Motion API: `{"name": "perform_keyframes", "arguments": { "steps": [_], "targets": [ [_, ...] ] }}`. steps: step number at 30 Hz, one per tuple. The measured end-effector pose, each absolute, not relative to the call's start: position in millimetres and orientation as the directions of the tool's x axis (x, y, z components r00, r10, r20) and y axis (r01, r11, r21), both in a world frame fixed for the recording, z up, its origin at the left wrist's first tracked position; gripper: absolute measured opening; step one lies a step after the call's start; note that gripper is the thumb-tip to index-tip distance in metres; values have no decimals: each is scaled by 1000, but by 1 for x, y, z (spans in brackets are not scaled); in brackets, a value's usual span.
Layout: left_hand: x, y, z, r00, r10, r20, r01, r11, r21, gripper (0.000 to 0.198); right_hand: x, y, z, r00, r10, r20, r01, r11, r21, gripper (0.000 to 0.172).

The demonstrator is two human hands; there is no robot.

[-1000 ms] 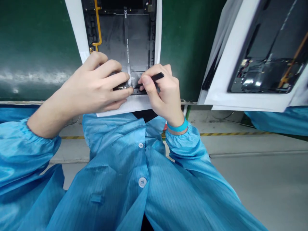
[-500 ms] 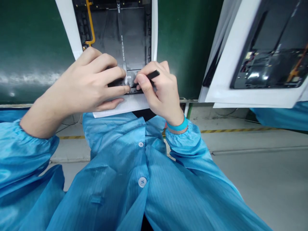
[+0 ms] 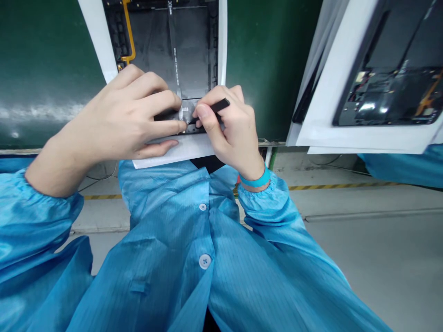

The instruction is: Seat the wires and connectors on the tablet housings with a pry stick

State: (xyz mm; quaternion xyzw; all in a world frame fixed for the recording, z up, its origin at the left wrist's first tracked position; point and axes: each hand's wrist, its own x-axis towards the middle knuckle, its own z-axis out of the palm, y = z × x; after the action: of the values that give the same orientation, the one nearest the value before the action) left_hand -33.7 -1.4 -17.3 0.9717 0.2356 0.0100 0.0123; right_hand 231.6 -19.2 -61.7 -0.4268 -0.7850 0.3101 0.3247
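Observation:
An opened tablet [image 3: 194, 50], its dark inside facing up, lies on a white sheet [image 3: 159, 160]. My left hand [image 3: 128, 117] rests over its near left edge with fingers apart, the fingertips touching the tablet beside a thin flat cable [image 3: 176, 64]. Pinched between the thumb and fingers of my right hand [image 3: 231, 124] is a black spudger-like stick [image 3: 220, 105]. Its lower end reaches the near edge of the tablet, close to my left fingertips, and my fingers hide the tip. An orange flex cable [image 3: 130, 34] runs along the tablet's left side.
The green bench top [image 3: 266, 69] spreads on both sides. A second opened tablet [image 3: 387, 99] lies at the right on white sheets [image 3: 367, 140]. A blue sleeve [image 3: 404, 167] of another person shows at the right edge. Yellow-black tape [image 3: 339, 186] marks the floor.
The view has shifted very slightly. Both hands keep nearly the same place and grip at the tablet's near edge.

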Motion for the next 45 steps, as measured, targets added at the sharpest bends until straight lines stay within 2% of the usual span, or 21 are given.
{"name": "perform_keyframes", "arguments": {
  "steps": [3,5,10,15,20,24,27,31,36,39,42,45],
  "targets": [
    [-34,0,-19,903,426,53,426,-905,11,61,231,-20,-61,-419,875,242,483,440,-757,45],
    [-33,1,-19,901,434,25,434,-901,18,63,231,-21,-60,-421,877,233,491,436,-754,45],
    [-32,0,-19,878,479,-16,477,-872,111,66,231,-22,-59,-417,876,243,452,432,-781,39],
    [-32,1,-19,872,488,-40,489,-863,125,70,230,-21,-58,-412,867,280,442,459,-771,39],
    [-33,3,-21,876,483,19,475,-867,153,66,229,-21,-57,-428,885,184,502,402,-766,48],
    [-32,2,-23,885,460,78,452,-887,101,61,227,-19,-60,-436,868,239,492,452,-744,58],
    [-31,2,-23,887,456,77,451,-889,75,58,226,-13,-63,-472,859,198,491,442,-751,65],
    [-30,-2,-24,866,499,31,496,-865,82,55,226,-6,-59,-545,827,137,481,442,-757,61],
    [-28,-15,-36,829,507,234,515,-857,32,31,230,-9,-49,-489,844,220,539,491,-685,60],
    [-27,-21,-42,801,508,316,519,-853,53,19,229,-11,-49,-470,847,249,550,501,-668,60],
    [-28,-23,-45,795,505,337,524,-851,39,23,229,-8,-53,-447,862,238,539,472,-698,57],
    [-31,-21,-46,803,549,232,552,-832,57,30,231,-6,-56,-428,879,209,550,436,-712,57]
  ]
}}
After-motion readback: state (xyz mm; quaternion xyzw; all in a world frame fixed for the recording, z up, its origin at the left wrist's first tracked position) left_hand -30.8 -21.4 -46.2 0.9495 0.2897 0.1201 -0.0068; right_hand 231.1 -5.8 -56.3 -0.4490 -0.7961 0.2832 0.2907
